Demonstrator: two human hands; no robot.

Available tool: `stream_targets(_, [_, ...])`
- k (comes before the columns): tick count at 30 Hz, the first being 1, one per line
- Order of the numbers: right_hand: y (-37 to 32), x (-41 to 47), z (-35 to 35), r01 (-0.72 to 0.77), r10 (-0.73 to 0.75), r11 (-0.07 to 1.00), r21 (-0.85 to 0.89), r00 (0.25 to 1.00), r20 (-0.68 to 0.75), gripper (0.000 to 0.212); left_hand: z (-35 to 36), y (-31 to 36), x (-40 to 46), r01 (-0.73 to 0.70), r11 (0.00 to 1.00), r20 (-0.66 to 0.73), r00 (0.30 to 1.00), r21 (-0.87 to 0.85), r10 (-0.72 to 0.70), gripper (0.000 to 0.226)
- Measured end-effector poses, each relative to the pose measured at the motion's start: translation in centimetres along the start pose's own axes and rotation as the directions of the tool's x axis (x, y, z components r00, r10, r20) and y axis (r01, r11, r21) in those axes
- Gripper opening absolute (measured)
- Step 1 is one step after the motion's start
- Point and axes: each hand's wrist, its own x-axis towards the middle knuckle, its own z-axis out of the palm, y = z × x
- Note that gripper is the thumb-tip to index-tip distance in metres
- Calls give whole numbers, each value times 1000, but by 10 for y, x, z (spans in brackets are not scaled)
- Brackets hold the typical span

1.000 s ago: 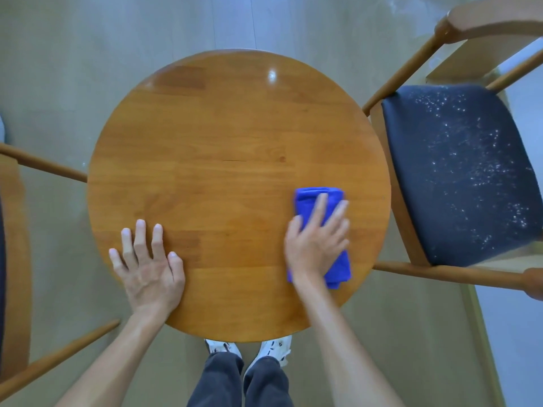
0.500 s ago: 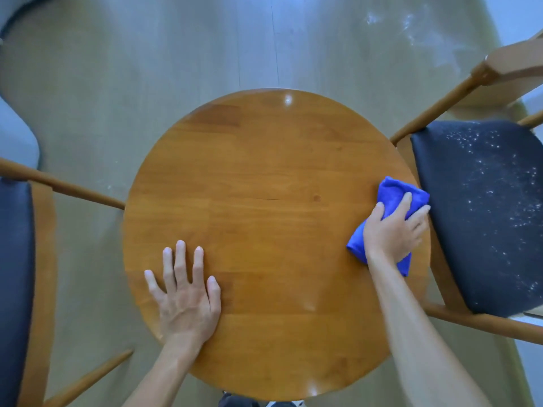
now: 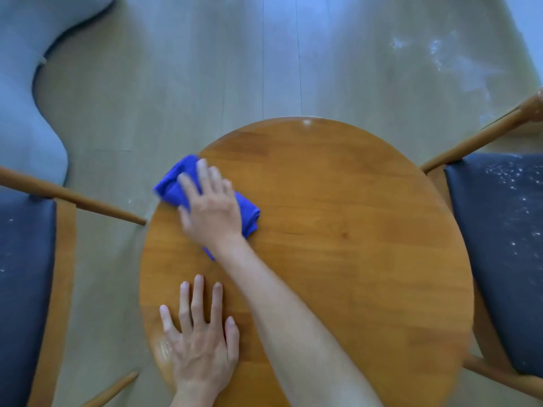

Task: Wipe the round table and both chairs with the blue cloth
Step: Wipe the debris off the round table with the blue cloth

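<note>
The round wooden table fills the middle of the view. My right hand presses flat, fingers straight, on the folded blue cloth at the table's far left edge; the hand is blurred with motion. My left hand rests flat on the near left part of the tabletop, fingers spread. A chair with a dark seat, speckled with white specks, stands to the right. A second chair with a dark seat stands to the left, with a few white specks.
The wooden arm rail of the left chair points at the table's left edge, close to the cloth. The right chair's rail runs up to the right. Pale wood floor with white dust patches lies beyond the table.
My right hand has swept the blue cloth from the table's right edge across to its far left edge. The left hand has stayed flat on the table. The camera has tilted forward.
</note>
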Motion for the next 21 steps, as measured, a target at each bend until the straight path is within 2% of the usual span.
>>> stream_targets(2, [3,3,0,258,-257,966,-9,964,68,52,-1,1,0,12,1000,-21,1000,4,-12,59])
stream_targets(3, [12,14,-3,321,-317,946,-39,945,80,51,-1,1,1,20,1000,-32,999,6,-20,59])
stream_targets(4, [24,28,-7,316,-311,946,-72,947,76,51,0,1,1,26,1000,-44,999,8,-25,59])
stream_targets(5, [38,43,-11,240,-236,967,-90,970,49,52,1,1,1,29,1000,-57,998,11,-28,59])
stream_targets(7, [74,68,-23,-56,54,996,-64,998,-29,54,5,1,1,28,1000,-78,997,12,-27,59])
stream_targets(8, [95,73,-30,-193,190,980,-44,980,-65,56,6,0,2,23,1000,-82,996,12,-22,59])
stream_targets(10, [139,69,-43,-371,366,929,-19,923,-123,56,7,-1,3,13,1000,-75,997,13,-12,60])
stream_targets(14, [210,12,-67,-615,606,788,21,770,-201,56,5,-2,2,11,1000,-46,999,-8,-12,60])
stream_targets(17, [246,-63,-82,-722,701,691,28,661,-269,55,2,0,3,21,999,-16,1000,-41,-21,60])
stream_targets(21, [251,-188,-88,-849,827,510,137,440,-349,54,-6,2,6,30,997,65,998,-73,-25,61])
